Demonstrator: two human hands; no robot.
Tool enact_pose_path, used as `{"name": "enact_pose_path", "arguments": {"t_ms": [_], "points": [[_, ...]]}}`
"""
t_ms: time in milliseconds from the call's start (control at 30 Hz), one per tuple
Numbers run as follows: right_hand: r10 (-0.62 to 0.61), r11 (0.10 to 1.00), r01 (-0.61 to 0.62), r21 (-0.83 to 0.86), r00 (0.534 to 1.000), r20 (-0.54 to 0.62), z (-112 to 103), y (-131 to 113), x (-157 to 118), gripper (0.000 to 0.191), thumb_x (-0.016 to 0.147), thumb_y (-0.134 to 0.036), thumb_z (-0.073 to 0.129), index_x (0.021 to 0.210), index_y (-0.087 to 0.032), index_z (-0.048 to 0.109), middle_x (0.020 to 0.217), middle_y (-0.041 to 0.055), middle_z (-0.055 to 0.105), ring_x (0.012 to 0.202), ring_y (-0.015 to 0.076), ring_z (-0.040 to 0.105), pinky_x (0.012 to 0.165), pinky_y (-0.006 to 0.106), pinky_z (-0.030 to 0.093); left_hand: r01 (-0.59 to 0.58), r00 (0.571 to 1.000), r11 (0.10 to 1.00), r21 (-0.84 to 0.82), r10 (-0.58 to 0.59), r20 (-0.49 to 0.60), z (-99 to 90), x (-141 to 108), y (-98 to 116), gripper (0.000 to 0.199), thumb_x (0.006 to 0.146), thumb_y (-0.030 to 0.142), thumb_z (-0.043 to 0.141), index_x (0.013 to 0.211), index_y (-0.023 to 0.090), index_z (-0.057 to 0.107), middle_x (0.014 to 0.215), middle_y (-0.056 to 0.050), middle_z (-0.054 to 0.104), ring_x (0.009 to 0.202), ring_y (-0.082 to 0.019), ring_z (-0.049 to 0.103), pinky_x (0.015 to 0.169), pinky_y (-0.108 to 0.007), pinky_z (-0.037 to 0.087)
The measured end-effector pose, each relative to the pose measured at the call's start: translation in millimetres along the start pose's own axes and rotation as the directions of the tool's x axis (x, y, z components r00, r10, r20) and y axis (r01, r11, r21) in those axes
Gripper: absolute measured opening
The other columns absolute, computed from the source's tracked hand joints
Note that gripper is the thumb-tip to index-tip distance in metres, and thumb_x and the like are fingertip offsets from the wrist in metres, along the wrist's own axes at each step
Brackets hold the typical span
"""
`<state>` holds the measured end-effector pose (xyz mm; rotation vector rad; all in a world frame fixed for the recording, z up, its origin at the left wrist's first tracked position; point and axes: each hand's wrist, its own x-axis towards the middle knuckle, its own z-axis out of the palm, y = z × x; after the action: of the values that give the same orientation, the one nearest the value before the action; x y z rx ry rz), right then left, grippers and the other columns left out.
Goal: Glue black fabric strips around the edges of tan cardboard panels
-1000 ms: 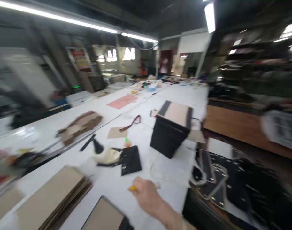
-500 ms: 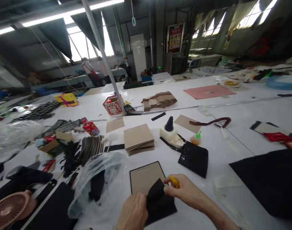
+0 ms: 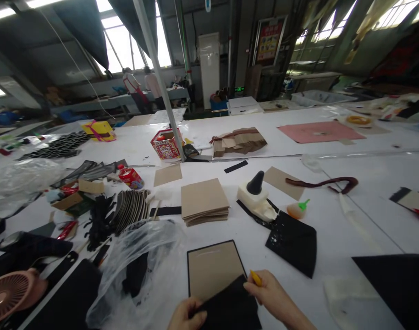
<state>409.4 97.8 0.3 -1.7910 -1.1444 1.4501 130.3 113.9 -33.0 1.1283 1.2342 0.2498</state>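
Note:
A brown board (image 3: 214, 266) with a black border lies on the white table in front of me. Black sheet material (image 3: 230, 305) covers its lower part. My left hand (image 3: 188, 315) pinches the left edge of this black sheet, low in the view. On the other side, my right hand (image 3: 269, 293) is closed round a small yellow tool (image 3: 256, 278), its fingertips at the sheet's upper right corner. Behind the board sits a stack of brown boards (image 3: 204, 199). A white glue bottle (image 3: 256, 199) with a dark cone lies to the right, by a glue-spotted black piece (image 3: 294, 243).
A clear plastic bag (image 3: 137, 270) and a pink fan (image 3: 13, 293) are at the left. An orange bottle (image 3: 297, 209) with a green tip stands right of the glue. A metal pole (image 3: 161, 82) rises behind. Two people (image 3: 137, 91) stand far back.
The view has shifted, so the tabletop things appear displaced. The black sheet now lies flatter and wider between my hands, and more of the board shows. Both hands appear lower in view.

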Motion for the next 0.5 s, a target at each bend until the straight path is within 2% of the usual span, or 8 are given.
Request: {"name": "enact_pose_path", "arguments": {"t_ms": [67,133,200,267,367,500], "points": [[0.036,0.999,-0.037,-0.024,0.998,-0.047,5,12,18,0.017,0.069,-0.032,0.049,0.057,-0.021,0.045,0.045,-0.0071,0.039,0.045,0.0109,0.039,0.047,0.023,0.029,0.053,0.996,0.995,-0.08,-0.059,-0.068,-7.9,17,-5,0.05,0.056,0.07,0.062,0.068,0.022,0.049,0.051,0.006,0.048,0.047,-0.01,0.045,0.048,-0.025,0.038],[0.032,0.995,-0.041,-0.09,0.995,-0.099,8,19,37,0.018,0.071,-0.033,0.048,0.058,-0.021,0.047,0.046,-0.0061,0.041,0.047,0.0121,0.042,0.048,0.024,0.031,0.087,0.981,0.992,-0.088,-0.101,-0.167,-15.8,35,-3,0.058,0.051,0.077,0.058,0.067,0.022,0.047,0.049,0.006,0.046,0.042,-0.01,0.043,0.044,-0.025,0.037],[0.025,0.987,-0.047,-0.157,0.99,-0.141,10,23,56,0.018,0.073,-0.031,0.049,0.059,-0.02,0.05,0.049,-0.0049,0.045,0.051,0.013,0.045,0.051,0.024,0.033,0.098,0.966,0.992,-0.08,-0.114,-0.234,-22.9,53,0,0.057,0.053,0.077,0.056,0.066,0.023,0.045,0.049,0.006,0.046,0.043,-0.01,0.046,0.043,-0.025,0.039],[0.023,0.977,-0.057,-0.205,0.986,-0.165,12,23,73,0.017,0.074,-0.029,0.051,0.059,-0.019,0.051,0.052,-0.0035,0.051,0.055,0.0138,0.047,0.054,0.024,0.033,0.1,0.955,0.993,-0.061,-0.113,-0.274,-28.6,70,2,0.05,0.061,0.071,0.054,0.066,0.023,0.042,0.049,0.007,0.045,0.043,-0.011,0.047,0.042,-0.025,0.04],[0.027,0.958,-0.082,-0.276,0.98,-0.197,13,22,94,0.019,0.076,-0.029,0.052,0.059,-0.019,0.053,0.056,-0.0013,0.057,0.059,0.0152,0.051,0.057,0.026,0.032,0.116,0.935,0.993,-0.001,-0.11,-0.337,-34.9,91,1,0.035,0.074,0.056,0.05,0.065,0.023,0.041,0.048,0.007,0.046,0.039,-0.011,0.048,0.037,-0.023,0.036],[0.046,0.933,-0.117,-0.341,0.977,-0.211,16,22,111,0.02,0.08,-0.029,0.05,0.063,-0.019,0.055,0.062,0.0012,0.062,0.063,0.0176,0.055,0.059,0.027,0.033,0.115,0.912,0.985,0.128,-0.054,-0.407,-42.5,106,-1,0.024,0.082,0.039,0.044,0.065,0.022,0.046,0.051,0.004,0.053,0.041,-0.012,0.05,0.039,-0.023,0.034]]}}
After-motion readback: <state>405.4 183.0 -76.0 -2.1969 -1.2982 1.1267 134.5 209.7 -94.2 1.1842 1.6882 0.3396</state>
